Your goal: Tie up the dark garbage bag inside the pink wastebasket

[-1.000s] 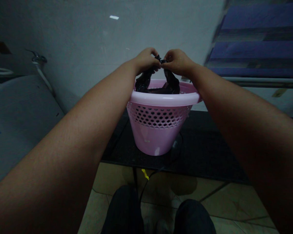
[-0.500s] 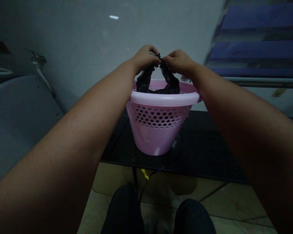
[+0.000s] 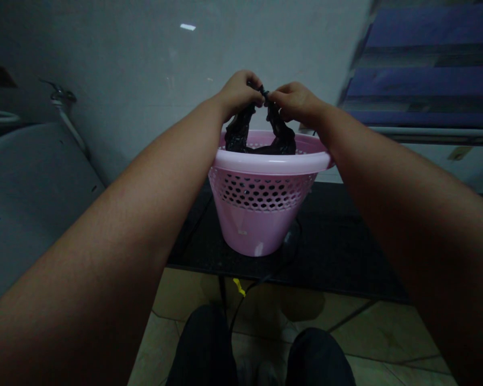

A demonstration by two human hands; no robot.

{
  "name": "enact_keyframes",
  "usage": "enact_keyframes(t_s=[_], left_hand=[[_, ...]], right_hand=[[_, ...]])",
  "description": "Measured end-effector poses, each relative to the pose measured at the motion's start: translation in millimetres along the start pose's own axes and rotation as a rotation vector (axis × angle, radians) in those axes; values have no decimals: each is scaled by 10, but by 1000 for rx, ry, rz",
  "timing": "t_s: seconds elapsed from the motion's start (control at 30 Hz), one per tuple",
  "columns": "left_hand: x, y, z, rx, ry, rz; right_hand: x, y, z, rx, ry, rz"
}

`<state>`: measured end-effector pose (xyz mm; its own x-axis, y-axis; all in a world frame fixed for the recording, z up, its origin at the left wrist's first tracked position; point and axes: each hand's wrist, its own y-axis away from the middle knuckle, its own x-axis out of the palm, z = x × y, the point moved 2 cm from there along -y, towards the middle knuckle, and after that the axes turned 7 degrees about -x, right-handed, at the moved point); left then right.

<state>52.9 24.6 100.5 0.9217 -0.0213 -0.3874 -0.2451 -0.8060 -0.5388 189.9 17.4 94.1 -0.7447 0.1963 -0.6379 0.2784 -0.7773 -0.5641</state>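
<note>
A pink plastic basket [image 3: 251, 228] with a band of holes stands upright on a black bench top. Inside it is a black plastic bag [image 3: 282, 136], its two twisted sides rising above the rim and meeting between my hands. My left hand [image 3: 241, 92] pinches the bag's left side near the top. Opposite it, my right hand [image 3: 295, 102] is closed on the right side, its fingertips almost touching those of the left. Both forearms pass over the basket's rim. The bottom of the bag is hidden by the basket wall.
The black bench top [image 3: 338, 236] ends in a front edge above my knees. A cable with a yellow tag [image 3: 239, 287] hangs there. To the left are a grey appliance [image 3: 36, 182] and a wall tap [image 3: 60, 96]; a blue striped blind [image 3: 422, 91] covers the right.
My left hand has risen very slightly, and the top of the bag between the fingertips looks drawn a little tighter. The basket stays in place.
</note>
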Motion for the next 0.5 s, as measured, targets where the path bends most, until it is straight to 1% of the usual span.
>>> enact_keyframes(t_s=[0.1,0.23,0.4,0.5], left_hand=[[-13,-11,13,26,-61,-8],[-26,-48,74,-4,-65,18],[-26,-86,123,-22,32,27],[-19,-63,97,-27,3,11]], right_hand=[[-12,-21,-11,-58,52,-26],[-45,-84,-77,-123,164,-86],[-58,-117,-114,-105,210,-108],[-56,-116,-100,-120,193,-122]])
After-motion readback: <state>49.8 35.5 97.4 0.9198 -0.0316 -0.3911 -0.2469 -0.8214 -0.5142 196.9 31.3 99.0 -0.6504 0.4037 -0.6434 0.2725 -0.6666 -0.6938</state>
